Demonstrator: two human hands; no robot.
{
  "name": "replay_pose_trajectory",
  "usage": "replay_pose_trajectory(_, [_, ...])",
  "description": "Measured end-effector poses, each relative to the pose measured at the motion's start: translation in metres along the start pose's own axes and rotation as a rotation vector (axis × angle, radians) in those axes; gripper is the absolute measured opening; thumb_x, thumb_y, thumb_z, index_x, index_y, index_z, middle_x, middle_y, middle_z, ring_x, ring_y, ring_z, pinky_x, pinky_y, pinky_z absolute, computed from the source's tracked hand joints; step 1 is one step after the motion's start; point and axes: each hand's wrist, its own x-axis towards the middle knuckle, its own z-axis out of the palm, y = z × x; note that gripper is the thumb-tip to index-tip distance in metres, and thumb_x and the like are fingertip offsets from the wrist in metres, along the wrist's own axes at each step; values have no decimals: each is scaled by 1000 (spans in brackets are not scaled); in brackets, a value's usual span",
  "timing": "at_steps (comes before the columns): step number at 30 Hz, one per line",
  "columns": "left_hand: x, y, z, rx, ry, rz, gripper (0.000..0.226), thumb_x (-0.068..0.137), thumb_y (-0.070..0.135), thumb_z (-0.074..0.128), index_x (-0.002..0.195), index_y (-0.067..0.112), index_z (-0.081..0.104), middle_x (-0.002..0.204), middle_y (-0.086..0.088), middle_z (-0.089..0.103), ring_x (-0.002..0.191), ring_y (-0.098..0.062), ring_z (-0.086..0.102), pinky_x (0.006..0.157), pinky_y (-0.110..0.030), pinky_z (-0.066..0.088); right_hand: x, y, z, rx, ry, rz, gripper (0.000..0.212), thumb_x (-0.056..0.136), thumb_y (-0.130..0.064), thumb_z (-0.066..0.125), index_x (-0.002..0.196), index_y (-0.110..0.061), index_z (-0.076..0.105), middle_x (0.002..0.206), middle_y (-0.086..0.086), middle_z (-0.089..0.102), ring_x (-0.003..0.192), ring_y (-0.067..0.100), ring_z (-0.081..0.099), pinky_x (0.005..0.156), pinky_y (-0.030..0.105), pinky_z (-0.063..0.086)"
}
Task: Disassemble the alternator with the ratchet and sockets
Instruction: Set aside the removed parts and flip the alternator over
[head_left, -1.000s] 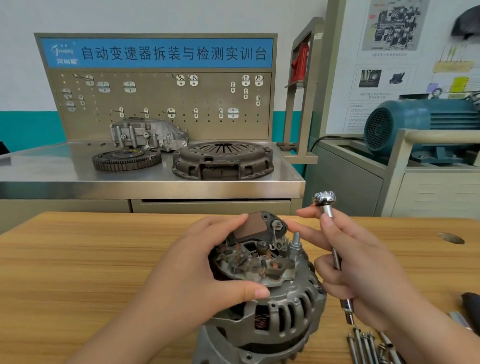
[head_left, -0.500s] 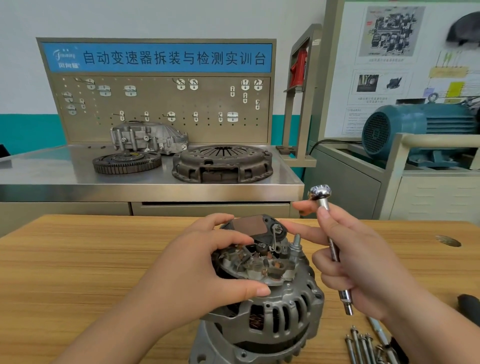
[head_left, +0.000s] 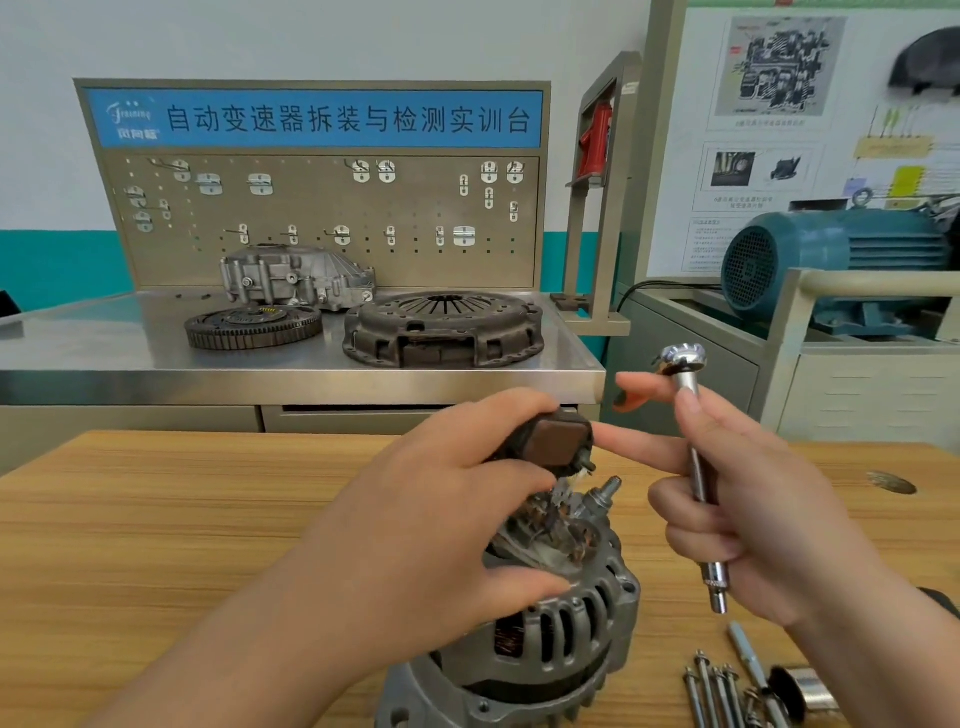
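Alternator (head_left: 561, 639) lower centre; my left hand (head_left: 441, 519) grips its regulator (head_left: 558, 441); my right hand (head_left: 753, 519) wraps the ratchet (head_left: 696, 467), socket (head_left: 716, 584) unengaged; step, I judge: regulator removal; next: lift it straight off.

Left of the alternator (head_left: 561, 639) the wooden surface (head_left: 156, 545) lies bare out to its far edge, leaving wide room for a hand to pass. From above, the alternator's top is blocked by the left hand (head_left: 447, 519), whose fingers grip the black module (head_left: 558, 441). On the right only a slim gap remains beside the threaded stud (head_left: 605, 491), closed in by the right hand (head_left: 753, 519) holding the ratchet (head_left: 696, 467) upright, with loose bolts (head_left: 711, 691) and a metal cylinder (head_left: 808, 686) lying on the surface nearer the front edge.
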Motion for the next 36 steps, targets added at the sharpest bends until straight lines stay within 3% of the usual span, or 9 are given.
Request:
replay_pose_trajectory(8, [13, -5, -1, 111, 153, 139, 42, 77, 51, 62, 82, 11, 73, 131, -1, 51, 104, -20, 60, 88, -35, 47, -4, -8, -10, 30, 36, -48, 34, 87, -42, 44, 112, -30, 63, 102, 14, 74, 33, 1, 19, 29, 12, 19])
replay_pose_trajectory(11, [20, -5, -5, 35, 255, 46, 39, 74, 51, 64, 81, 14, 73, 124, 0, 58, 111, -12, 53, 94, -25, 48, -4, -6, -16, 42, 57, -48, 34, 89, -40, 43, 113, -27, 63, 102, 14, 74, 33, 1, 20, 28, 13, 19])
replay_pose_trajectory(14, [17, -12, -18, -23, 415, -117, 36, 74, 53, 62, 86, 20, 70, 120, 8, 52, 112, 0, 43, 98, -2, 31, -6, -2, -24, 39, 75, -20, 37, 83, -41, 48, 113, -25, 64, 91, 13, 74, 34, 3, 20, 29, 12, 19])
replay_pose_trajectory(18, [-12, -34, -36, 32, 540, -344, 49, 74, 60, 66, 85, 12, 73, 120, 6, 54, 109, 1, 42, 95, -2, 28, -9, 10, -35, -9, 92, 64, 39, 83, -41, 51, 114, -21, 65, 65, 10, 57, 36, 6, 20, 31, 11, 18])
replay_pose_trajectory(21, [-48, -51, -33, 66, 500, -516, 51, 72, 52, 59, 82, 4, 74, 123, -6, 60, 110, -13, 49, 92, -24, 36, -11, 27, -40, -43, 124, 119, 33, 95, -41, 45, 114, -21, 63, 59, 8, 51, 35, 6, 21, 32, 11, 17])
replay_pose_trajectory(24, [-91, -67, -11, 51, 460, -676, 44, 67, 43, 64, 77, 1, 74, 118, -12, 63, 106, -21, 53, 86, -24, 35, -11, 49, -40, -75, 151, 173, 34, 100, -42, 39, 115, -20, 61, 56, 6, 48, 35, 6, 21, 33, 12, 17])
replay_pose_trajectory(27, [-131, -77, 16, -106, 392, -863, 45, 64, 46, 67, 79, 4, 75, 121, -4, 60, 107, -23, 57, 86, -34, 43, -10, 68, -35, -99, 164, 207, 35, 102, -43, 36, 115, -21, 60, 52, 5, 45, 35, 6, 20, 33, 12, 17])
replay_pose_trajectory(32, [-167, -77, 47, -155, 217, -972, 48, 62, 54, 66, 79, 11, 76, 125, 3, 57, 105, -10, 51, 83, -26, 39, -11, 87, -30, -99, 187, 229, 34, 103, -40, 35, 107, -19, 62, 50, 4, 43, 35, 7, 20, 35, 11, 17])
replay_pose_trajectory(36, [-173, -82, 48, -139, 122, -967, 33, 72, 44, 76, 84, 13, 75, 125, 9, 51, 109, -11, 51, 82, -24, 39, -17, 92, -28, -129, 190, 228, 34, 104, -38, 35, 98, -16, 60, 50, 5, 43, 38, 8, 19, 35, 14, 14])
